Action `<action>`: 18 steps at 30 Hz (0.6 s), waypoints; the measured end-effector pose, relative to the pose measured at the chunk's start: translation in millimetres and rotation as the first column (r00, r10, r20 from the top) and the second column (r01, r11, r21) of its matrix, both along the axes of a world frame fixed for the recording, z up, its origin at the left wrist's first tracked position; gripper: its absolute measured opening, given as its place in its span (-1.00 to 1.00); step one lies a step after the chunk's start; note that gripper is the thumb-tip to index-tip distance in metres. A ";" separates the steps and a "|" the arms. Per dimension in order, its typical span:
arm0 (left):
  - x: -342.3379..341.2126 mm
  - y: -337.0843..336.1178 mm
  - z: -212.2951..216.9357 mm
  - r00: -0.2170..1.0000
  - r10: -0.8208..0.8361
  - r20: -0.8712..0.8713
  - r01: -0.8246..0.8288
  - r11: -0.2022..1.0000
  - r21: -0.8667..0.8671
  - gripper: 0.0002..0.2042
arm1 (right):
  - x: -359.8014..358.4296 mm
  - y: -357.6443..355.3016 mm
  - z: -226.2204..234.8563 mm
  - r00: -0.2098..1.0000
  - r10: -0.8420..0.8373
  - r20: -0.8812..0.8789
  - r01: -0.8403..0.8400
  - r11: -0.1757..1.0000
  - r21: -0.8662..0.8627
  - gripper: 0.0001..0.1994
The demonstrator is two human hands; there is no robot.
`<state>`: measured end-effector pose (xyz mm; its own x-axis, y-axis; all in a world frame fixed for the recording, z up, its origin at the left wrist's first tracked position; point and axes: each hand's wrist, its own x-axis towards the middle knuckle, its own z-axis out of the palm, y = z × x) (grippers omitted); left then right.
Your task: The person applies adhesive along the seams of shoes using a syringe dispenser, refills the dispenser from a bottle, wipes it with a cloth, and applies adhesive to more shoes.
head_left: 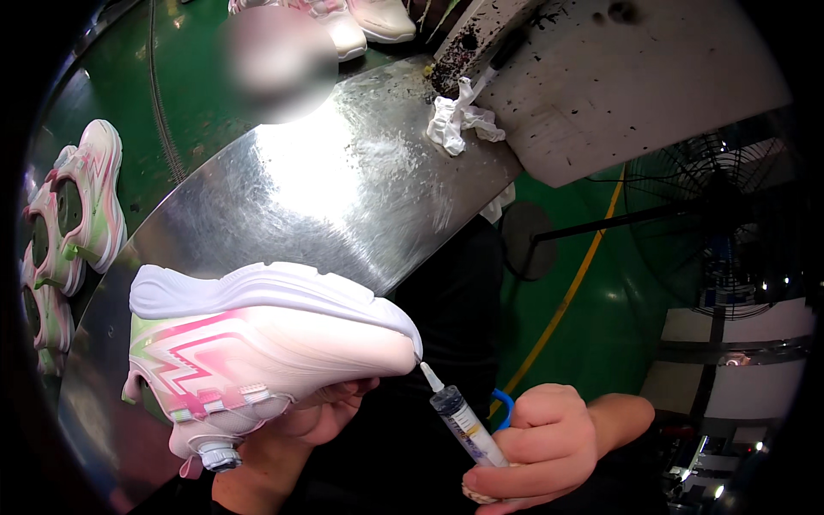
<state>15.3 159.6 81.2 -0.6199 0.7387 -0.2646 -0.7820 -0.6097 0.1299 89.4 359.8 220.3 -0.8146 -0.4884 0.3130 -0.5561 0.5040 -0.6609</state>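
My left hand point(322, 415) grips a pink and white sneaker point(287, 348) from below, its fingers partly hidden behind the upper. The shoe lies on its side in the air, white sole point(266, 287) upward and toe to the right; a dial fastener hangs at its lower left. In my right hand point(549, 446) is a clear syringe point(468, 427), fingers wrapped round its barrel. Its thin tip meets, or nearly meets, the toe where sole and upper join. A blue loop point(502, 408) shows beside my right fingers.
A shiny metal table point(378, 163) spreads beyond the shoe, with crumpled white tissue point(459, 120) at its far right. More sneakers point(86, 206) stand on the green surface at left, others point(369, 21) at the far edge. A black fan point(717, 202) stands at right.
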 end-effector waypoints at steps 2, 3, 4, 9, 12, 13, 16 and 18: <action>1.1 1.4 -5.6 0.999 0.027 -0.046 -0.026 1.000 0.014 -0.31 | 1.0 -2.0 0.3 1.000 -0.017 -0.027 0.019 0.997 0.081 -0.76; 1.3 2.8 -10.7 0.997 0.050 -0.061 -0.047 0.997 0.055 -0.39 | 3.4 -3.3 -1.8 1.000 -0.012 -0.027 0.014 0.997 0.081 -0.76; 1.4 3.3 -13.1 0.994 0.075 -0.075 -0.067 0.993 0.097 -0.47 | 6.1 -4.8 -7.5 0.997 -0.040 -0.063 0.048 0.991 0.127 -0.77; -3.5 3.4 -5.3 0.999 0.038 -0.024 -0.034 0.984 0.173 -0.57 | 1.7 -10.6 -28.7 0.957 -0.092 -0.275 0.146 0.973 0.179 -0.78; -0.9 1.6 -8.8 0.998 0.023 -0.063 -0.010 0.980 0.199 -0.59 | 5.9 -9.6 -38.5 0.944 -0.061 -0.324 0.139 0.965 0.222 -0.76; -0.4 1.6 -8.6 0.996 0.029 -0.088 -0.009 0.977 0.213 -0.56 | 8.6 -9.4 -42.9 0.935 -0.073 -0.347 0.154 0.965 0.212 -0.75; -0.3 1.4 -4.4 0.997 0.019 -0.080 -0.004 0.984 0.180 -0.58 | 9.7 -10.9 -44.7 0.928 -0.073 -0.367 0.166 0.959 0.231 -0.75; -1.8 1.7 -2.0 0.996 0.011 -0.083 0.003 0.986 0.164 -0.59 | 8.7 -11.0 -45.1 0.924 -0.065 -0.376 0.166 0.955 0.244 -0.76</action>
<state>13.5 161.3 79.2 -0.6377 0.7653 -0.0878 -0.7701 -0.6311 0.0927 98.1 348.7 175.2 -0.7265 -0.5039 0.4671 -0.6573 0.7078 -0.2587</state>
